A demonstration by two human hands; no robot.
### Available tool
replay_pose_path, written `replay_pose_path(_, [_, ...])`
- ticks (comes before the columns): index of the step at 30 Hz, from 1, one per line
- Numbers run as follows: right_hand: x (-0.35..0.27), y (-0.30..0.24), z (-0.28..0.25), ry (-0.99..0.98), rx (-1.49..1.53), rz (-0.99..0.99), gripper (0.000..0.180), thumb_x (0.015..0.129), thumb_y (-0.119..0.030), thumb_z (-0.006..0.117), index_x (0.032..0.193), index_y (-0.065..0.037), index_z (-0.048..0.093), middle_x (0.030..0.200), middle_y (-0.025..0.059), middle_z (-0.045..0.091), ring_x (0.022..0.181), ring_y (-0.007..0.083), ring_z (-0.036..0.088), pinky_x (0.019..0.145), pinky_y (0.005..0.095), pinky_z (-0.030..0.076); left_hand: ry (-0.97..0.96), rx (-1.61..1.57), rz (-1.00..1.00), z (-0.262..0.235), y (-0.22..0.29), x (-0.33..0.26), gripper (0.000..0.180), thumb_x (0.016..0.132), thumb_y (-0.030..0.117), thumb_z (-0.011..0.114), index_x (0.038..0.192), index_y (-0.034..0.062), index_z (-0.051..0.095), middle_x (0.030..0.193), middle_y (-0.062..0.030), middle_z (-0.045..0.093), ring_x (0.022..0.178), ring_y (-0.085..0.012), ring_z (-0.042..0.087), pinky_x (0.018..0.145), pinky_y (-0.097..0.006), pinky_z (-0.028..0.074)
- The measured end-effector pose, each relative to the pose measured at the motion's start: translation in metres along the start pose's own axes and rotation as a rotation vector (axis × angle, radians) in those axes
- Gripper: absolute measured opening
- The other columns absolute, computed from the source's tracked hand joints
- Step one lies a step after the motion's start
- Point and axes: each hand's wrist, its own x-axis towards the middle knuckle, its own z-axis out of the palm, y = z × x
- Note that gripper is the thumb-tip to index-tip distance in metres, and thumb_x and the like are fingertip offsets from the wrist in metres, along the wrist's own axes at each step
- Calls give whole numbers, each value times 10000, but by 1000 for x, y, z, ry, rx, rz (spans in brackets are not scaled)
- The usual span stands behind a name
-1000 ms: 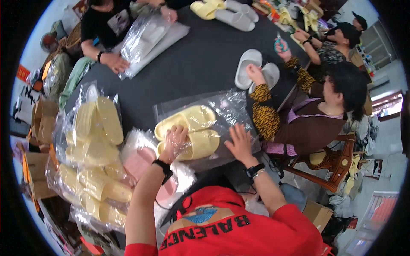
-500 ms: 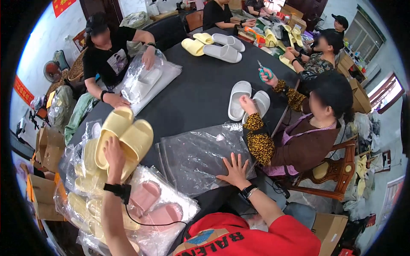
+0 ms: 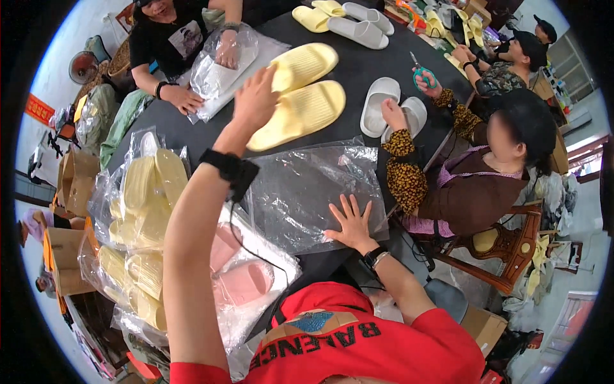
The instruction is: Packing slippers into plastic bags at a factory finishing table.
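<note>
A pair of yellow slippers (image 3: pixel 306 114) is in my left hand (image 3: pixel 256 102), tilted over the dark table with ribbed faces showing; the grip is partly hidden behind my fingers. My right hand (image 3: pixel 352 221) lies flat with fingers spread on the near right part of a clear plastic bag (image 3: pixel 294 185). That bag is spread on the table just nearer to me than the yellow pair. Left of my left forearm lie bagged yellow slippers (image 3: pixel 144 185) in a heap. Pink slippers (image 3: pixel 244 281) rest on a stack of clear bags, partly behind the same forearm.
On the right, a co-worker's hand holds teal-handled scissors (image 3: pixel 425 78) near white slippers (image 3: pixel 380 102). Across the table, another person handles a bag (image 3: pixel 224 64). Grey slippers (image 3: pixel 358 31) and another yellow pair (image 3: pixel 311 18) stand farther back. A wooden chair (image 3: pixel 495 243) is at right.
My left hand has carried the yellow slippers from above the bagged heap, right and away from me, turning them so the ribbed faces show. My right hand stays on the bag. The view has shifted.
</note>
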Motion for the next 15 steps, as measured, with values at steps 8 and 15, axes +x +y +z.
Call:
replay_pose_path(8, [11,8,-11,59,62,-45,514,736,-409,598,1186,-177,505,1347,111,337,1266,334,251,961,642,125,-647,38,99,60,88,-209,668,731,422,606,1313,243,331,1359,-143,282,1256,-383,225,926,-638,215])
replay_pose_path(15, [57,40,-30,175,68,-11,532,802,-292,553,1276,-107,401,1339,217,307,1175,374,356,935,497,298,-557,3,-94,62,62,-310,642,740,399,608,1305,228,355,1376,-167,244,1266,-364,216,909,-630,234])
